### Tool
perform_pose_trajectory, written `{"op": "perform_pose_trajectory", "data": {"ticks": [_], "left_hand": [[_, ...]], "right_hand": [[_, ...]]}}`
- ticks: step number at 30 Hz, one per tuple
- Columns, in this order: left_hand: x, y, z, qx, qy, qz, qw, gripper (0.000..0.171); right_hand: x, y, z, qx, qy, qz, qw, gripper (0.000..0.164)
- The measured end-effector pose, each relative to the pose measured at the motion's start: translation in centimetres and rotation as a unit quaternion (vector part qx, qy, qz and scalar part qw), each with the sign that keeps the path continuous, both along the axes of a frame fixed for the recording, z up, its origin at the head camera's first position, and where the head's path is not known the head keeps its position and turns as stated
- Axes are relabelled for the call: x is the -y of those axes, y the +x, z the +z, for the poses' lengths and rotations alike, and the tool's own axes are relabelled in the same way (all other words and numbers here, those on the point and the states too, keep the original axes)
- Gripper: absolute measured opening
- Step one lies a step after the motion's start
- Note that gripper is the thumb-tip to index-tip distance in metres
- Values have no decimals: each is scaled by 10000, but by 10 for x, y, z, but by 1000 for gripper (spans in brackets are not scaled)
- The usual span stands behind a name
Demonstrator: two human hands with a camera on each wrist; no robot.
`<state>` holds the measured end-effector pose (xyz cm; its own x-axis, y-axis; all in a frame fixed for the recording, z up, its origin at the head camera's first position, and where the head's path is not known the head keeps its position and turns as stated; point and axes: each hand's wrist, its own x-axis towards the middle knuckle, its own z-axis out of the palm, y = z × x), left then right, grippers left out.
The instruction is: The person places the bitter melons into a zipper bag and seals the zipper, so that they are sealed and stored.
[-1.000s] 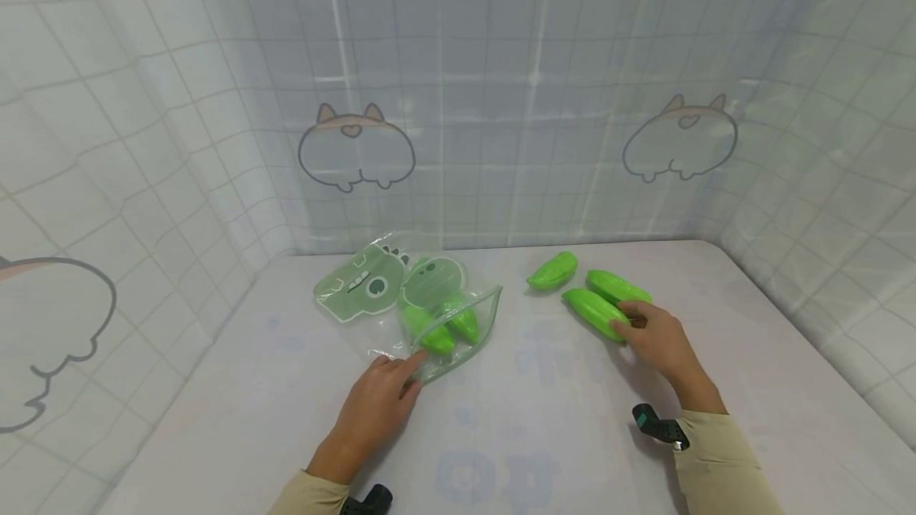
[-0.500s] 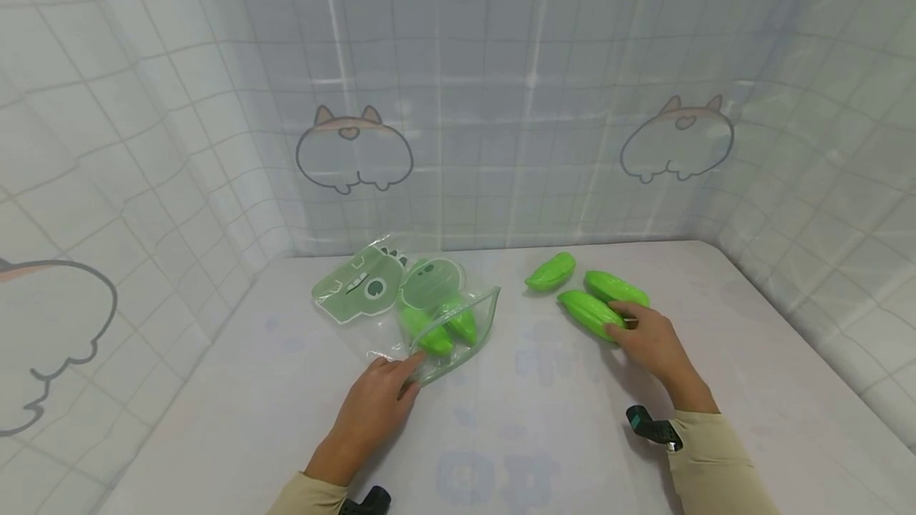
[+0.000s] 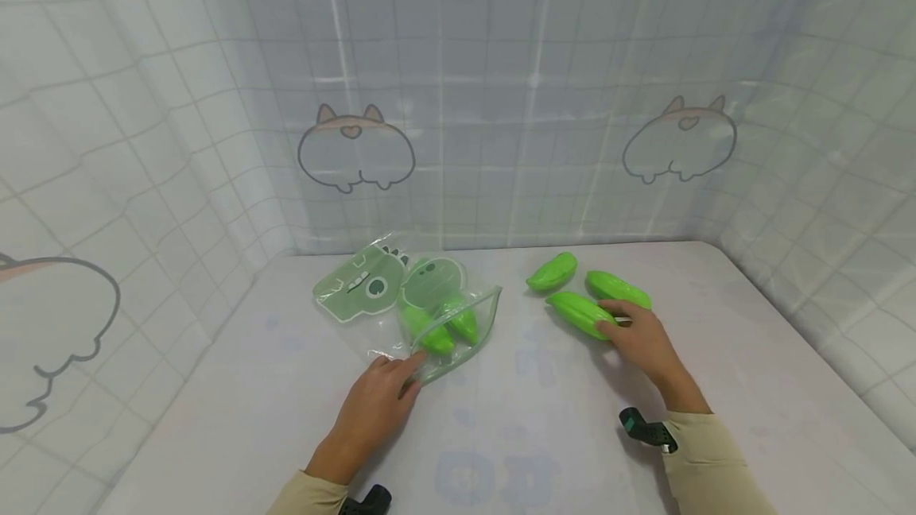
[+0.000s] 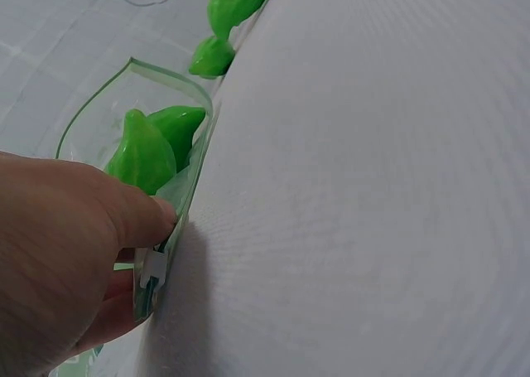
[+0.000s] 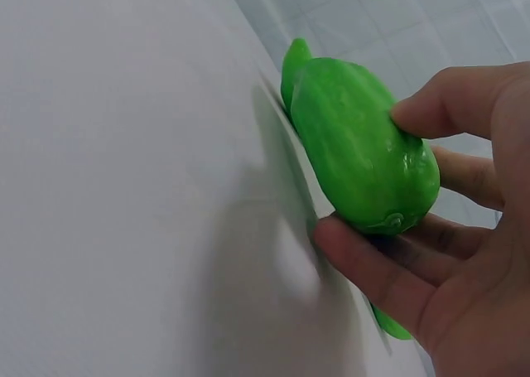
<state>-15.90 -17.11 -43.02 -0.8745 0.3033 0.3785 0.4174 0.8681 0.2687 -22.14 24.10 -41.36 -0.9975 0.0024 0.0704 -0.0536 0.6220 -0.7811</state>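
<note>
My right hand [image 3: 644,338] grips a bright green, ribbed toy gourd [image 3: 578,312] near its blunt end. In the right wrist view, thumb and fingers go round this gourd [image 5: 356,145], with a gap between it and the table. My left hand [image 3: 377,404] pinches the open edge of a clear zip bag [image 3: 372,286] printed with green cartoon dinosaurs. A white slider [image 4: 155,265] shows on the zip beside the left thumb. Inside the bag lie green gourds, among them one toward the mouth [image 3: 427,332] and one beside it [image 3: 463,323].
Two more green gourds lie on the white table [image 3: 544,404]: one farther back [image 3: 553,272] and one just behind the right hand [image 3: 617,289]. A tile-patterned sheet [image 3: 472,141] stands along the table's back and sides.
My right hand has shifted a little left with the gourd in its grip, away from the gourd behind it. The left hand and bag have stayed in place.
</note>
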Motion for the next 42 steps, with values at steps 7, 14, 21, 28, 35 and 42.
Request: {"op": "perform_pose_trajectory", "data": {"ticks": [7, 14, 21, 28, 35, 42], "left_hand": [[-1, 0, 0, 124, -36, 67, 9999, 44], [0, 0, 1, 63, -15, 2, 10000, 44], [0, 0, 0, 103, -5, 15, 9999, 44], [1, -1, -2, 124, -14, 24, 9999, 44], [1, 0, -3, 86, -32, 26, 10000, 44], [1, -1, -2, 6, -17, -9, 10000, 43]], "right_hand": [[6, 0, -1, 17, -520, 172, 9985, 50], [16, -1, -4, 190, -1411, 385, 9891, 49], [29, 4, -3, 285, -1724, 595, 9828, 48], [33, 6, -4, 176, -1786, 747, 9809, 47], [33, 4, -9, 66, -2122, 1010, 9720, 47], [35, 5, -6, 0, -2549, 1417, 9565, 46]]}}
